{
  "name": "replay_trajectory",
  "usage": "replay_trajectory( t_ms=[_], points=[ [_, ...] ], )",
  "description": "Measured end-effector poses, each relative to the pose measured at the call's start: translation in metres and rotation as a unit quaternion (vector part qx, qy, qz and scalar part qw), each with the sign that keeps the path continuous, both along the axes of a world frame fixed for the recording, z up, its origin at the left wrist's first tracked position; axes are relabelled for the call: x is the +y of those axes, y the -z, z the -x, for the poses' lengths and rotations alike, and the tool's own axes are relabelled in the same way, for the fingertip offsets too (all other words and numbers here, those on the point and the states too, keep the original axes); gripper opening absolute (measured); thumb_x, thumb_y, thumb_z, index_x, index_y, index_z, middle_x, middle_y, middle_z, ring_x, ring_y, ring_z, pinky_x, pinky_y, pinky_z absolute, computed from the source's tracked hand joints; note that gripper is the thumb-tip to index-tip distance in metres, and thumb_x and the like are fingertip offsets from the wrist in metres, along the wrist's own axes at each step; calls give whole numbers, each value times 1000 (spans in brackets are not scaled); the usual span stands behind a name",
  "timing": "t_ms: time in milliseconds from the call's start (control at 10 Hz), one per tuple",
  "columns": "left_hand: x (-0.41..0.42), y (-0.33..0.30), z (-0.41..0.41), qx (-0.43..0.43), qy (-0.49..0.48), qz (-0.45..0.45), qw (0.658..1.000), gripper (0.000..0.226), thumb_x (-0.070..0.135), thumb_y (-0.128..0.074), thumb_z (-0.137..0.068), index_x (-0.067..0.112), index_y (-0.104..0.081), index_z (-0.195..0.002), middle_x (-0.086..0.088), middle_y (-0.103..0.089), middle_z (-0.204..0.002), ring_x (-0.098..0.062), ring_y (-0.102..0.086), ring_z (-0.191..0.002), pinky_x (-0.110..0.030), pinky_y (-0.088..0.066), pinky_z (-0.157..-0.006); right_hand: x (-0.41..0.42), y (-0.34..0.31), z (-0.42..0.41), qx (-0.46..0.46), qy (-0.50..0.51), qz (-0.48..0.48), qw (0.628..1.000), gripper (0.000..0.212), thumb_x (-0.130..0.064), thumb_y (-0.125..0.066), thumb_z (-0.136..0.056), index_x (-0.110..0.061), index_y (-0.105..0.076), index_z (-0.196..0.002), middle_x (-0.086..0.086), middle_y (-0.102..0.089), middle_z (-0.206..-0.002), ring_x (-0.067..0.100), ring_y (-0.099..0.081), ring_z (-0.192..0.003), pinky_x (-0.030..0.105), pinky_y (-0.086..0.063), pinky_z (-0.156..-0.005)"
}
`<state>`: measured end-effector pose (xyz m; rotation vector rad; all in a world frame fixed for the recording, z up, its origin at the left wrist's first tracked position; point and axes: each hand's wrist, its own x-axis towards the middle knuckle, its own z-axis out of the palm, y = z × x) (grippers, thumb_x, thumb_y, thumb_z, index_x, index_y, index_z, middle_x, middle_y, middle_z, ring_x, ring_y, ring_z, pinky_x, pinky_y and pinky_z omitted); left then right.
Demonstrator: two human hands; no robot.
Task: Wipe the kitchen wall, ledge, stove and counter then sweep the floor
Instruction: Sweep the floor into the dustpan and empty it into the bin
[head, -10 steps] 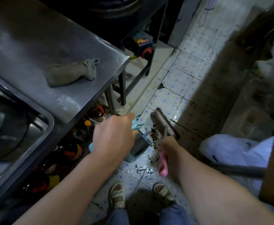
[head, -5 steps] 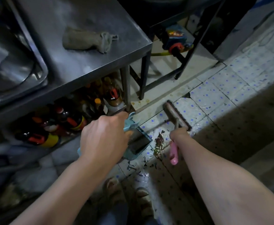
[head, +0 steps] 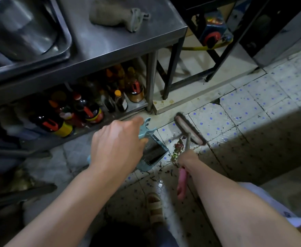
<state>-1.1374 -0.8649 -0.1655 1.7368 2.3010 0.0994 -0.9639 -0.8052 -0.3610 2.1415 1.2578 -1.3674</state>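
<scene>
My left hand [head: 116,147] grips the light blue plastic dustpan [head: 152,151]; my right hand [head: 188,157] holds the pink-handled brush [head: 189,130]. If I sweep too hard, the little pile of green and red scraps [head: 177,148] between my hands could scatter past the pan's mouth.

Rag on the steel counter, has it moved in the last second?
No. The rag lies in the same spot, its looped end toward the near corner of the counter; only the camera view has shifted.
</scene>
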Motion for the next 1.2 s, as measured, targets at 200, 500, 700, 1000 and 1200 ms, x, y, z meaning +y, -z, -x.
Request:
replay_trajectory(
  t_ms=[200,500,700,1000,1200],
  points=[
    [-48,-1,7,0,-19,2,1000,36,43,-57,-90,31,-50,-123,4,-47,-76,-26,-59,-88,-29,-32,-66,-52,5,27,-17,-22,-8,1000,35,-5,-49,-91,5,-49,-125,18,-57,-122,29,-59,-110,33,-50,-93],
    [-155,-5,22,-3,-30,7,1000,39,43,-58,-89,31,-49,-125,-4,-67,-101,-31,-60,-99,-33,-39,-71,-163,1,50,-47,-83,-7,995,40,-9,-46,-95,4,-42,-132,16,-55,-126,27,-60,-110,35,-52,-92],
    [-217,-9,29,12,-47,6,999,29,43,-57,-90,28,-53,-114,-1,-61,-85,-30,-60,-91,-29,-33,-65,-225,-3,63,8,-97,18,995,39,-7,-42,-95,3,-45,-132,18,-51,-133,30,-51,-121,30,-44,-94],
    [-247,-15,27,12,-80,5,997,35,44,-59,-88,30,-53,-120,-3,-67,-99,-30,-61,-95,-30,-35,-67,-241,-11,62,29,-61,14,998,38,-6,-42,-95,4,-45,-132,18,-50,-135,29,-51,-122,30,-44,-97],
    [-247,-19,7,21,-87,14,996,34,44,-59,-88,30,-54,-118,-4,-67,-99,-31,-61,-94,-30,-35,-66,-236,-23,48,-9,47,-24,999,40,-7,-46,-95,5,-44,-133,14,-53,-131,23,-57,-114,13,-47,-60]
  ],
)
